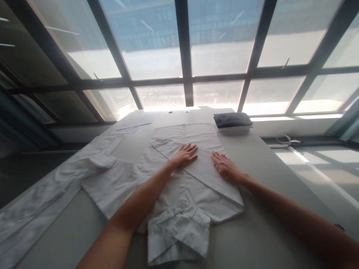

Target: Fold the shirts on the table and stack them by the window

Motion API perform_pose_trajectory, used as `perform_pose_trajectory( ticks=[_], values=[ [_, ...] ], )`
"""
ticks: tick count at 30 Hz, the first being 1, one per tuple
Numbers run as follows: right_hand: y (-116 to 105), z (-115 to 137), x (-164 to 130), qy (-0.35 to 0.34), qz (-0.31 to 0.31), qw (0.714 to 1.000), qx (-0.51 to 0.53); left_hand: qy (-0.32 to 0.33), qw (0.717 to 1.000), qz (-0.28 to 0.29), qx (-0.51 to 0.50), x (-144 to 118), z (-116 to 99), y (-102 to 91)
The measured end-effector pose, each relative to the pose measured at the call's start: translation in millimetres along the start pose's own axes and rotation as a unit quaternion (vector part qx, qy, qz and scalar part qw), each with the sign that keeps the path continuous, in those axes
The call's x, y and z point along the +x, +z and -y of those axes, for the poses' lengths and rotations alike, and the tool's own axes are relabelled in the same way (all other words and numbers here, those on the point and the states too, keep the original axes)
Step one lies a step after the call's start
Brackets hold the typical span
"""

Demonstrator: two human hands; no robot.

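Observation:
A white button shirt [179,194] lies flat on the grey table [260,157], collar toward me. Its right side and sleeve are folded across the body; the other sleeve [39,201] stretches out far to the left. My left hand [185,155] lies palm down, fingers spread, on the folded sleeve near the middle of the shirt. My right hand [224,166] presses flat on the same folded layer, a little to the right. Neither hand grips anything.
A stack of folded clothes [233,122], dark on top and white below, sits at the back right of the table. More white cloth [134,123] lies at the back left. Large windows [185,48] rise behind the table. A cable [286,140] lies on the sill.

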State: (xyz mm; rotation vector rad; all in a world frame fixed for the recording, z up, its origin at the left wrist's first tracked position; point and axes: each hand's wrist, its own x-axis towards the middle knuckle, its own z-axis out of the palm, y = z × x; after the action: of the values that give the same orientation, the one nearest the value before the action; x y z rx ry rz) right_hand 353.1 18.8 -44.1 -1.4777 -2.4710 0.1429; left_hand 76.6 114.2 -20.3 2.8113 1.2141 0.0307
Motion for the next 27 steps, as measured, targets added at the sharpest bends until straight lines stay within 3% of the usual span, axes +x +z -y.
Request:
perform_pose_trajectory(
  ticks=[8, 14, 27],
  values=[
    [-1, 3, -1, -0.004, -0.007, 1.000, -0.013, -0.146, 0.989, 0.008, 0.024, 2, 70, -9.5],
    [2, 1, -2, -0.009, -0.024, 1.000, 0.002, -0.201, 0.979, 0.009, 0.027, 5, 108, -10.8],
    [-3, 4, -4, 0.002, -0.012, 1.000, 0.009, -0.237, 0.972, -0.006, 0.009, 5, 109, -10.8]
  ],
)
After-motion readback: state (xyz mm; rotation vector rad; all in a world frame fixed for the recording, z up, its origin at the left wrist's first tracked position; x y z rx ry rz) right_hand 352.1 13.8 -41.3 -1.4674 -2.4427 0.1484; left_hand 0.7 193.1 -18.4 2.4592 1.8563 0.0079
